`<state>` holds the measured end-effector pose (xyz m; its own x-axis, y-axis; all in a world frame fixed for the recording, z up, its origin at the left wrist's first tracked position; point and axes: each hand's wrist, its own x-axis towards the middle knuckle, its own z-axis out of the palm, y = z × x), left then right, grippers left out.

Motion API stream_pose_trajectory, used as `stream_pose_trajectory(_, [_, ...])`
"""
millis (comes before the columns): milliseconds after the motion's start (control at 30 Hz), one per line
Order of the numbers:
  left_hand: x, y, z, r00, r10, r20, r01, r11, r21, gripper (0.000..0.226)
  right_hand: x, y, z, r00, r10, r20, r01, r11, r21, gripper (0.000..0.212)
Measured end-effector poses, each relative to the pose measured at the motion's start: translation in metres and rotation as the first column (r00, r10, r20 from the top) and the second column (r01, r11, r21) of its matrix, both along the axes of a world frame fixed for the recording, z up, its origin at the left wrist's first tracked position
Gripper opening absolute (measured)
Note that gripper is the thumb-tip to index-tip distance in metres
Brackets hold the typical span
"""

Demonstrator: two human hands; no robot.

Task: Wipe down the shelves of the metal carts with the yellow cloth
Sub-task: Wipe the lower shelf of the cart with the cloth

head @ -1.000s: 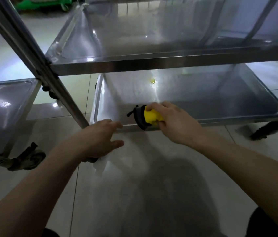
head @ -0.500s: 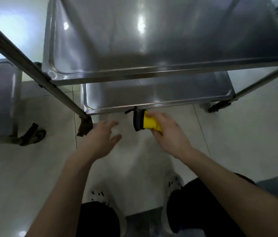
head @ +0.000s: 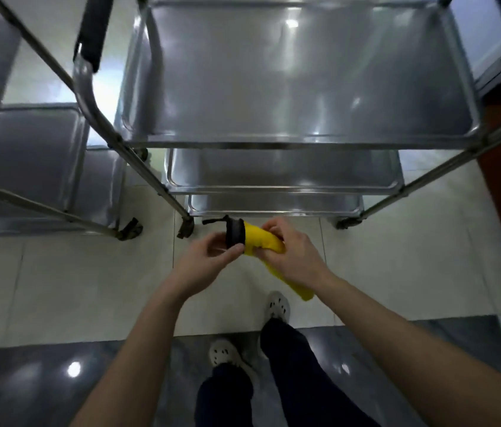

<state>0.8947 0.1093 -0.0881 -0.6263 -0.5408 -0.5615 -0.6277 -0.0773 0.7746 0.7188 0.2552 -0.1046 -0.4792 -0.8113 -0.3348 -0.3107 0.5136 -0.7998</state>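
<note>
I hold the yellow cloth [head: 260,240] in both hands above the tiled floor, in front of a three-shelf metal cart [head: 298,140]. The cloth has a dark grey end with a small black loop. My left hand [head: 212,257] pinches that dark end between thumb and fingers. My right hand [head: 293,257] is closed around the yellow part, and a yellow tail hangs down below my wrist. Both hands are clear of the cart's lowest shelf [head: 273,208], which is just beyond them.
A second metal cart [head: 36,167] stands at the left, its slanted frame tube with a black grip [head: 95,29] close to the first cart. Castor wheels [head: 186,229] sit on the pale floor tiles. My two feet in white shoes [head: 278,306] are below my hands.
I have stood up and drawn back, so the view now looks down on the cart's top shelf. My left hand came across and took the cloth's dark end. The cloth has unrolled longer.
</note>
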Motion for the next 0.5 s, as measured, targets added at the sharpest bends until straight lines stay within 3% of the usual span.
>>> stream_pose_trajectory(67, [-0.014, 0.018, 0.028, 0.994, 0.100, -0.045, -0.094, 0.989, 0.112, 0.036, -0.009, 0.010, 0.029, 0.999, 0.035, -0.015, -0.035, 0.999, -0.029, 0.030])
stream_pose_trajectory(167, [-0.033, 0.044, 0.058, 0.955, 0.283, -0.085, -0.261, 0.942, 0.210, 0.033, -0.022, 0.032, 0.057, 0.992, 0.094, -0.085, -0.098, 0.994, -0.048, 0.041])
stream_pose_trajectory(233, [-0.046, 0.066, 0.076, 0.922, 0.376, -0.094, -0.353, 0.915, 0.198, 0.028, -0.029, 0.057, 0.070, 0.992, 0.084, -0.093, -0.088, 0.995, -0.041, 0.062])
stream_pose_trajectory(333, [-0.060, 0.104, 0.099, 0.833, 0.531, -0.158, -0.482, 0.835, 0.266, 0.032, -0.032, 0.113, 0.080, 0.995, 0.081, -0.063, -0.080, 0.996, 0.024, 0.115])
stream_pose_trajectory(367, [-0.062, 0.118, 0.104, 0.803, 0.563, -0.195, -0.505, 0.817, 0.279, 0.038, -0.032, 0.134, 0.078, 0.991, 0.100, -0.094, -0.095, 0.994, 0.057, 0.118])
stream_pose_trajectory(433, [-0.064, 0.146, 0.109, 0.792, 0.553, -0.259, -0.502, 0.831, 0.239, 0.039, -0.035, 0.176, 0.073, 0.986, 0.072, -0.149, -0.063, 0.996, 0.068, 0.090])
stream_pose_trajectory(500, [-0.066, 0.171, 0.113, 0.819, 0.497, -0.286, -0.448, 0.866, 0.222, 0.021, -0.043, 0.213, 0.073, 0.985, -0.059, -0.160, 0.060, 0.998, 0.004, 0.048])
